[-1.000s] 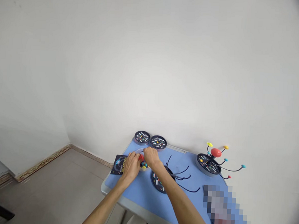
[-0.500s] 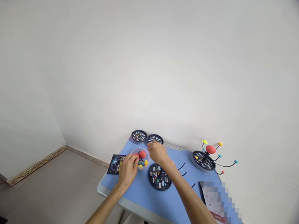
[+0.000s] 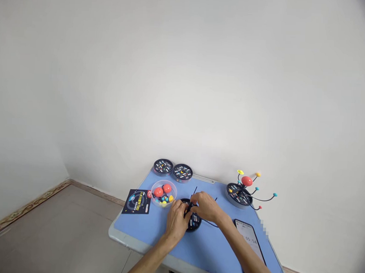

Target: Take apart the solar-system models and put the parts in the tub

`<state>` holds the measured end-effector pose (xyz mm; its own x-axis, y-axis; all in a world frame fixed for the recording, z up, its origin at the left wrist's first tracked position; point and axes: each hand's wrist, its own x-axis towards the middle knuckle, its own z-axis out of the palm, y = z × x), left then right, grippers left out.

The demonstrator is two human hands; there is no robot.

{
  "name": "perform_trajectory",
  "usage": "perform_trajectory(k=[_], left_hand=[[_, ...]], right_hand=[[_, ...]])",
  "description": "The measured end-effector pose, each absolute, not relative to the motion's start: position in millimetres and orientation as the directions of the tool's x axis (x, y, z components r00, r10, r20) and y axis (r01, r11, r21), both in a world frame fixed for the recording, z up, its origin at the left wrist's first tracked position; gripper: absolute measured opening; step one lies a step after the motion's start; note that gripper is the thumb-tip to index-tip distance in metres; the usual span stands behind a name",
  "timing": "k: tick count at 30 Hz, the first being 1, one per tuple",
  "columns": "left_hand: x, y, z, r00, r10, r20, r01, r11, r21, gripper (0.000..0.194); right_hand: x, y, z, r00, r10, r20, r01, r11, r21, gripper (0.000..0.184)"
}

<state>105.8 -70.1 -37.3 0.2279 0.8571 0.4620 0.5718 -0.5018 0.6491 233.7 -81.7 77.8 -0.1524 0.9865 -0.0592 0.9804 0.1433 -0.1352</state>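
Thin black flexible rods (image 3: 195,190) rise just beyond the fingertips, and one trails out past the right hand toward the phone. Below the fingers sits a round black disc base (image 3: 194,223) printed with small coloured marks, partly hidden by both hands, on a pale blue table (image 3: 153,232). The left hand (image 3: 176,221) and right hand (image 3: 206,207) meet over the disc, their fingers bunched and curled inward around the rods' lower ends; from here, I cannot tell whether they actually grip a rod.

Just left of the left fingers, a clear round plastic bowl (image 3: 164,194) holds red balls and small blue and yellow ones. Farther left lies a black printed card (image 3: 136,201). Beyond the fingertips are two round black discs (image 3: 163,166). Well right of the fingers stands a finished model with a red ball on black arms (image 3: 242,188), and a black smartphone (image 3: 248,242) lies lit nearby.
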Motion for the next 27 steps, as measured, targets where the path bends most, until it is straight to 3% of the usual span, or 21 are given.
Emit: perform_trajectory(k=[6,19,24,27], left_hand=[[105.6,-66.9,-36.8,0.235,0.839,0.491,0.576,-0.527,0.624,0.023],[104.6,-69.7,-34.3,0.223,0.87,0.441,0.536,-0.487,0.69,0.013],[99.3,-70.4,-27.1,0.087,0.848,0.522,0.365,-0.515,0.776,0.027],[96.8,-74.8,-9.9,0.104,0.885,0.454,0.133,-0.465,0.875,0.034]], right_hand=[[229.5,-79.7,73.0,-0.162,0.984,-0.076,0.981,0.152,-0.123,0.023],[235.5,-85.4,90.4,-0.139,0.99,0.006,0.983,0.139,-0.119,0.021],[236.4,-94.0,106.7,-0.159,0.986,0.04,0.976,0.163,-0.141,0.022],[233.4,-100.2,108.5,-0.232,0.972,0.044,0.957,0.236,-0.171,0.025]])
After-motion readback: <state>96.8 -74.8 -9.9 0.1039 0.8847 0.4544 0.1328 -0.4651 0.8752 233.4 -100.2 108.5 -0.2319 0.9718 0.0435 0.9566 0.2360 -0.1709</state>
